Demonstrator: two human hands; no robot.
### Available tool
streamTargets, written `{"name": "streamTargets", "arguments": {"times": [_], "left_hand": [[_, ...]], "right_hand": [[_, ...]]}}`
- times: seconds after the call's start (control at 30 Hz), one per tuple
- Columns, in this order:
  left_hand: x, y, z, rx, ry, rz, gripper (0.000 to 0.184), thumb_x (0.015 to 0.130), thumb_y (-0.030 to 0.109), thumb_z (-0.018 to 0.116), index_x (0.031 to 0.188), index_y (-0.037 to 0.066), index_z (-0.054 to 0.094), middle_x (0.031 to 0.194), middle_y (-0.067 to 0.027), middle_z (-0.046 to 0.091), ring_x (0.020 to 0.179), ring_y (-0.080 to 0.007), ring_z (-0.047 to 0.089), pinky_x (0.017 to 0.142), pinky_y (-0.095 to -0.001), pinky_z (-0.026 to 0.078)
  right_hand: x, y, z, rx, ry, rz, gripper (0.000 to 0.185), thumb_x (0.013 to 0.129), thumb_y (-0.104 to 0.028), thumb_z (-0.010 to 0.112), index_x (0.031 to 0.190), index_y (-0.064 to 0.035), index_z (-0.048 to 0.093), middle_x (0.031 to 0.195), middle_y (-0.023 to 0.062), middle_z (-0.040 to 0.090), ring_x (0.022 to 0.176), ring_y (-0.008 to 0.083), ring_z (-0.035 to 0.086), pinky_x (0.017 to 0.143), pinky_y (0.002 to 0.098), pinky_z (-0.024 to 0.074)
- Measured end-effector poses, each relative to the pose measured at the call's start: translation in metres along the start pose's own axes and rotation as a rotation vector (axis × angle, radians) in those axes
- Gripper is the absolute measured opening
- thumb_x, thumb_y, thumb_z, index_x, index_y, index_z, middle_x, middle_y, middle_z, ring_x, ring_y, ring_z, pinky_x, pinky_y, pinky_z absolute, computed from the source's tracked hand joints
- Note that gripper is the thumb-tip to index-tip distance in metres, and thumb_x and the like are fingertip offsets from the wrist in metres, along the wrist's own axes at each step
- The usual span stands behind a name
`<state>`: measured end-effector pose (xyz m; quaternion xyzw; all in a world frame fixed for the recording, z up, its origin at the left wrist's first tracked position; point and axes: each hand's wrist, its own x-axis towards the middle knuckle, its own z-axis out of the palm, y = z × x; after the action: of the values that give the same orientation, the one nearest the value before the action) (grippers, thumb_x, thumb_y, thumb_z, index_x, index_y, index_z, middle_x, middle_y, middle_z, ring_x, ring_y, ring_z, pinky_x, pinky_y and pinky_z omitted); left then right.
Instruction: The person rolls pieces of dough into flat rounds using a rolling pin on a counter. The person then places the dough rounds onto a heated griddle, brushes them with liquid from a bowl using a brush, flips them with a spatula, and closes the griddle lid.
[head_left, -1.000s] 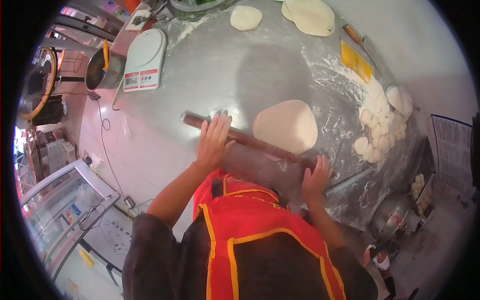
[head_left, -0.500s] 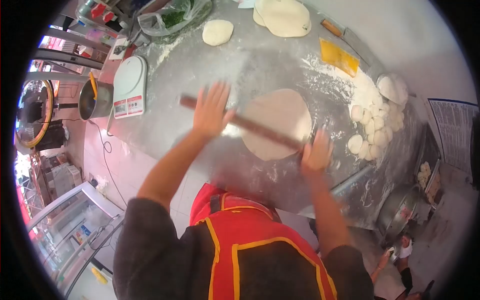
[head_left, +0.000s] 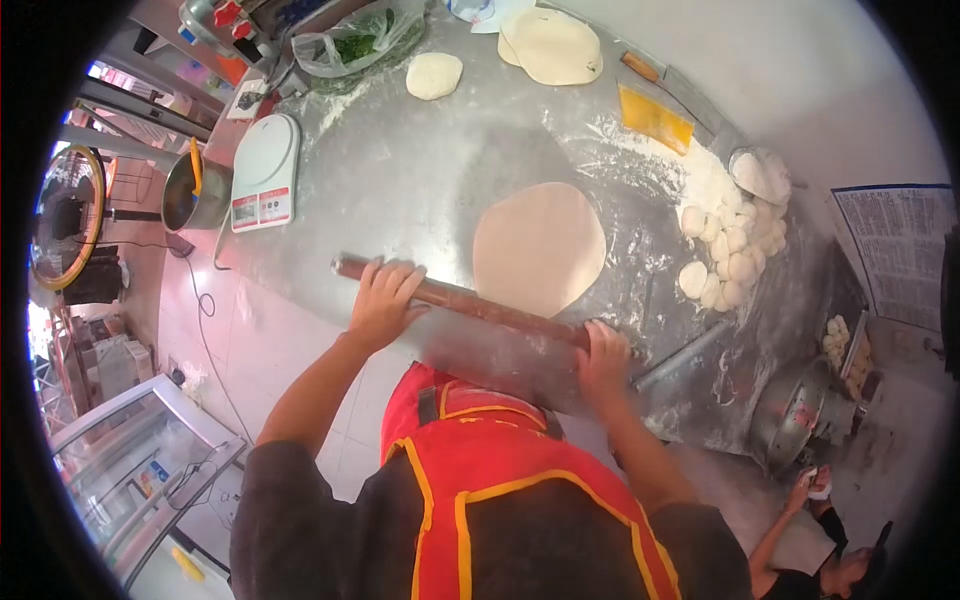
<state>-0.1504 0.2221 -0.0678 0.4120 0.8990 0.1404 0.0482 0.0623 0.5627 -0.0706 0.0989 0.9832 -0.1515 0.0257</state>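
A dark wooden rolling pin [head_left: 500, 314] lies slantwise near the front edge of the metal table [head_left: 400, 160]. My left hand [head_left: 386, 303] is on the pin toward its left end, fingers curled over the wood. Near the other end my right hand [head_left: 604, 362] has its fingers over the pin. Just beyond the pin lies a flat round sheet of dough [head_left: 540, 245], its near edge close to the wood.
Around the table are a white scale [head_left: 266, 172], a dough ball [head_left: 434, 76], stacked dough sheets [head_left: 552, 46], a yellow scraper [head_left: 655, 118], several small dough pieces [head_left: 735, 245] in flour and a metal bowl [head_left: 790, 415]. Another person's arm [head_left: 782, 530] shows lower right.
Since half a second ago, both hands have drawn the rolling pin off the dough toward my body. The dough sheet looks wider and rounder than one second ago. The camera view has shifted.
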Motion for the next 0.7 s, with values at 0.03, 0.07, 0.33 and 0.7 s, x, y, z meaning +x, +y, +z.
{"name": "streamTargets", "arguments": {"times": [0.03, 0.07, 0.33, 0.7], "left_hand": [[-0.013, -0.001, 0.002, -0.025, -0.003, -0.036, 0.054, 0.078, 0.027, 0.072, 0.124, 0.006, 0.052, 0.119, -0.0122, 0.056, 0.117, -0.0313, 0.050, 0.100, -0.0467, 0.036], [-0.021, -0.003, 0.005, -0.050, -0.003, -0.070, 0.051, 0.077, 0.025, 0.073, 0.121, 0.007, 0.054, 0.113, -0.0113, 0.057, 0.111, -0.0313, 0.052, 0.095, -0.0457, 0.039], [-0.120, 0.042, -0.005, -0.426, -0.114, -0.734, 0.045, 0.080, 0.029, 0.075, 0.111, 0.005, 0.054, 0.090, -0.0164, 0.064, 0.081, -0.0377, 0.062, 0.070, -0.0466, 0.048], [-0.138, 0.012, -0.005, -0.365, -0.250, -0.694, 0.026, 0.078, 0.024, 0.073, 0.092, 0.007, 0.058, 0.080, -0.0128, 0.065, 0.076, -0.0346, 0.063, 0.065, -0.0472, 0.048]], "right_hand": [[0.003, 0.010, -0.003, 0.027, -0.078, 0.020, 0.058, 0.084, -0.016, 0.065, 0.137, -0.0033, 0.043, 0.139, 0.0187, 0.046, 0.131, 0.0349, 0.042, 0.110, 0.0537, 0.0284], [0.011, 0.019, -0.005, 0.053, -0.152, 0.039, 0.058, 0.083, -0.016, 0.066, 0.136, -0.0035, 0.045, 0.138, 0.0186, 0.047, 0.131, 0.0350, 0.043, 0.109, 0.0541, 0.0288], [0.187, -0.045, 0.025, -0.077, 0.175, -0.481, 0.053, 0.088, -0.032, 0.058, 0.133, -0.0049, 0.048, 0.141, 0.0135, 0.046, 0.135, 0.0309, 0.038, 0.110, 0.0588, 0.0235], [0.205, -0.085, 0.001, 0.096, 0.024, -0.435, 0.046, 0.085, -0.021, 0.060, 0.128, -0.0044, 0.052, 0.137, 0.0193, 0.048, 0.132, 0.0352, 0.041, 0.108, 0.0591, 0.0283]]}}
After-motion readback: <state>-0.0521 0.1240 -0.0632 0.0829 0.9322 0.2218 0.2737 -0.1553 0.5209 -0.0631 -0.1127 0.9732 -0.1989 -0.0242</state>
